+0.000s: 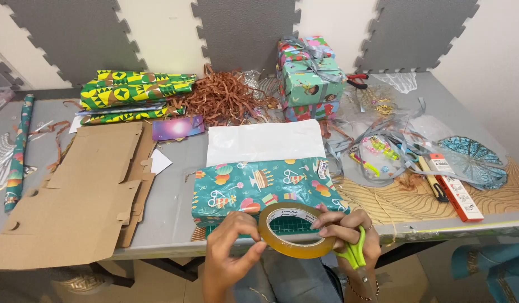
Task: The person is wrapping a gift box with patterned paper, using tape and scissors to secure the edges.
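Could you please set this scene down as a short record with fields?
left hand: left hand pinches the edge of the tape roll
right hand: right hand steadies the roll and holds green scissors
in front: box half wrapped in teal party paper, white underside showing
left of it: flat cardboard, rolled paper
at the back: stacked wrapped gifts, green and yellow paper, brown shreds
right: ribbons, red and white box
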